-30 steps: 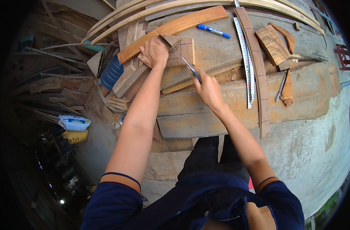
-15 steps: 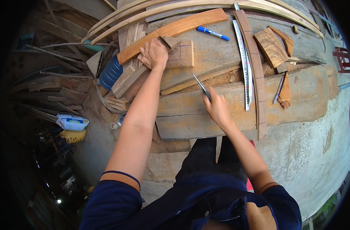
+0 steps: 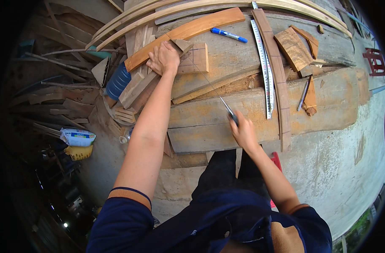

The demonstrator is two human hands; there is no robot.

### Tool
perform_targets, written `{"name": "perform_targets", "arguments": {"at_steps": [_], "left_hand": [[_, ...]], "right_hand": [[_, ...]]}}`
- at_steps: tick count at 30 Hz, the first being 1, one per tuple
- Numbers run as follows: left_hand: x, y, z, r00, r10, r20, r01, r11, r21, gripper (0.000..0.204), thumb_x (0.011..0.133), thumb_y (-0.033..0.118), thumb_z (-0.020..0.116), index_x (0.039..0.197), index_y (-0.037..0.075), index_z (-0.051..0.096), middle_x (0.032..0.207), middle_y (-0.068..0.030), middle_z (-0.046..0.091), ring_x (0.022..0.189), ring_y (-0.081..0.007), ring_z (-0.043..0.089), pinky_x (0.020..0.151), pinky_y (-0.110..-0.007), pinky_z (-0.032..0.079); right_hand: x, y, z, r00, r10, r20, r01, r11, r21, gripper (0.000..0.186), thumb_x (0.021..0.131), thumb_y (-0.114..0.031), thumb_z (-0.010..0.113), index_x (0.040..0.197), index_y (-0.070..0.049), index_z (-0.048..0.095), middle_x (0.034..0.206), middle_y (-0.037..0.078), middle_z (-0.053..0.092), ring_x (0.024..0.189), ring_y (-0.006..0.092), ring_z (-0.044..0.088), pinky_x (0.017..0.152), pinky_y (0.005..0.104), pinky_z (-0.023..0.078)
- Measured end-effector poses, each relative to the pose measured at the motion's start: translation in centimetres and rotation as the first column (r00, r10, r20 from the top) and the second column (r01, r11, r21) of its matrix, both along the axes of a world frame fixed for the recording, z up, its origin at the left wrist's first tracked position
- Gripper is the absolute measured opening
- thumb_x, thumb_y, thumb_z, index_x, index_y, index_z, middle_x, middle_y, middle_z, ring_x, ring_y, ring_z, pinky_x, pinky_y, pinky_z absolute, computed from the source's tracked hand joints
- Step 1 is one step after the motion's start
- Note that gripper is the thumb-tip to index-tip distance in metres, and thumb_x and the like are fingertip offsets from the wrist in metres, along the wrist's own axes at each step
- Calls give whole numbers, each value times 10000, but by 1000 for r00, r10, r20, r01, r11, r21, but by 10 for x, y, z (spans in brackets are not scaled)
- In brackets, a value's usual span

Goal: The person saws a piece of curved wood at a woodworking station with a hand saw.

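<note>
My right hand (image 3: 244, 131) is closed round the dark handle of a handsaw (image 3: 225, 104), low and to the right of the workpiece. Its thin blade, seen nearly edge-on, slants up and left to a short wooden board (image 3: 201, 59) with dark pencil-like lines. My left hand (image 3: 164, 60) presses down on a brown wooden strip (image 3: 184, 44) lying against that board, its fingers bent over the wood. Part of the strip is hidden under the palm. Just beyond the left hand lies a curved orange-brown piece of wood (image 3: 201, 26).
Thick weathered planks (image 3: 226, 135) form the work surface. On them lie a blue marker (image 3: 229, 35), a measuring tape (image 3: 266, 71), a long marked batten (image 3: 279, 80), a wood block (image 3: 293, 48) and a pen (image 3: 303, 95). A blue plastic bottle (image 3: 118, 82) and scrap wood sit at left.
My right hand has drawn the saw back toward me and slightly right. My left hand stays pressed on the strip. The whole view has shifted slightly.
</note>
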State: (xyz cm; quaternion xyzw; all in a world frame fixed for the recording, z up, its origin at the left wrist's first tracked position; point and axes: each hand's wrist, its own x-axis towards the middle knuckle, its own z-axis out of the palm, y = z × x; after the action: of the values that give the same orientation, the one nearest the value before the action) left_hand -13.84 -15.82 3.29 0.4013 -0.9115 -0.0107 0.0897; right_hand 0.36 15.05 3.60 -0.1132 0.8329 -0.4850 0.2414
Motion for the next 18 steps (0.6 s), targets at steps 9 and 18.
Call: {"name": "perform_targets", "arguments": {"at_steps": [9,18], "left_hand": [[-1,-2,6,994,-9,110,4,999,43,474,1030,412,296,1232,201,669,1244,-69,628,1183,-298,531,971,-536,370],[-2,2,1,999,-26,20,26,1000,-2,438,1036,398,329,1124,179,698,1144,-64,643,1131,-270,527,964,-513,340]], "right_hand": [[-27,-33,11,1000,22,-11,-22,999,45,173,959,-213,578,1028,-54,564,770,262,647,775,482,633,675,559,481],[-46,-44,11,999,32,-40,-33,999,-22,167,972,-208,544,1028,-53,566,762,250,653,752,488,636,662,548,482]]}}
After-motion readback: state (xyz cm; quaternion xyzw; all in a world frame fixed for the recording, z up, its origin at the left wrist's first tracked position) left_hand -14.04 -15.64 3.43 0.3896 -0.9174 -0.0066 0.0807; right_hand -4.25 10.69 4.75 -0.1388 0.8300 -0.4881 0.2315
